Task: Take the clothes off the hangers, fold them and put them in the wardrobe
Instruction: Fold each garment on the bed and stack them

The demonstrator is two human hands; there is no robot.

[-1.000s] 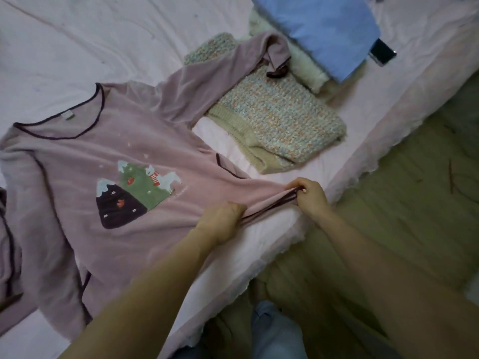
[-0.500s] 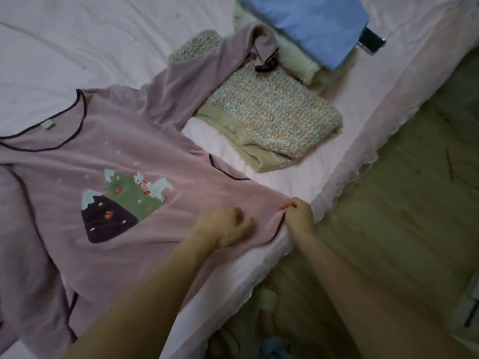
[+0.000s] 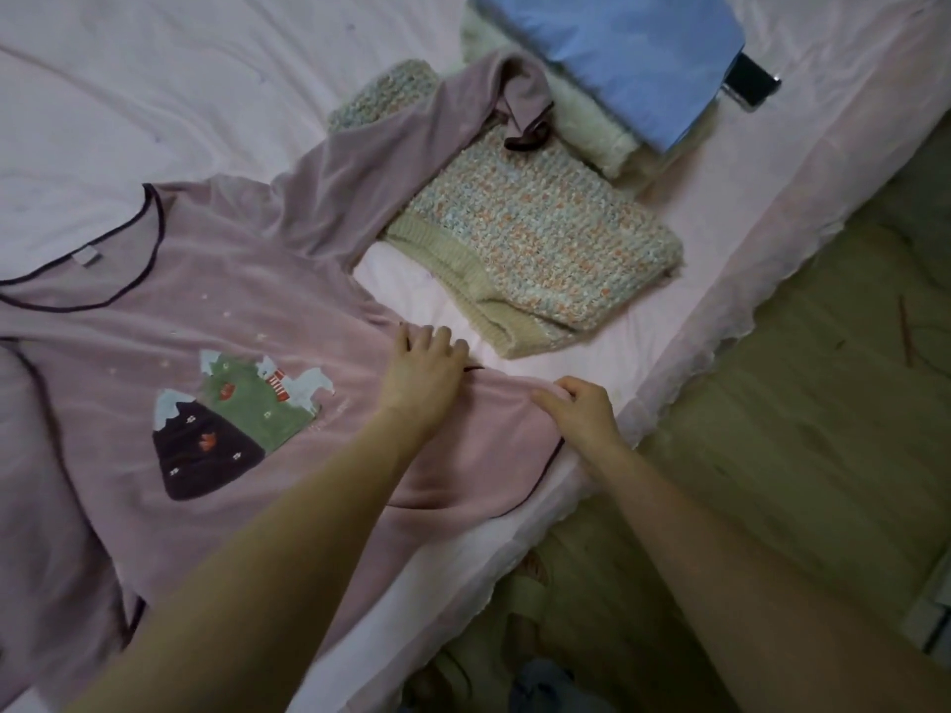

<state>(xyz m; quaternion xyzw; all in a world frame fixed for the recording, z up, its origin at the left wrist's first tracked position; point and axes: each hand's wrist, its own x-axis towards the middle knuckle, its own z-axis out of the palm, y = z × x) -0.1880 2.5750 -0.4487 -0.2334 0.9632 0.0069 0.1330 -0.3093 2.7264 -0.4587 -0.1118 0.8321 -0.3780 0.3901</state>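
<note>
I take this as the smoothing stage of folding. The bed (image 3: 154, 69), a broad surface under a pale pink, lightly creased sheet, is my landmark, and no hanger is in sight. Spread face up across the bed's near half lies the mauve top (image 3: 267, 321), soft and velvety-looking, piped in dark purple at neck and hem, with a mountain-and-house patch on the chest. One of its sleeves trails toward the far side of the bed, over the knitted sweater (image 3: 540, 249), which is already folded: chunky, nubbly yarn flecked orange and blue, with a plain ribbed band. Beyond that, at the bed's far edge, a smooth blue folded garment (image 3: 643, 48) sits on something cream and fleecy.

My left hand (image 3: 424, 373) lies flat on the top's side seam, fingers spread, gripping nothing. My right hand (image 3: 581, 409), at the bed's near edge, has its fingers curled onto the hem corner; I read that as a light pinch, though the view does not settle it.

Next, I judge, the stray sleeve wants drawing back across the body before any fold; limp cloth like this will bunch unless pressed flat first.
</note>
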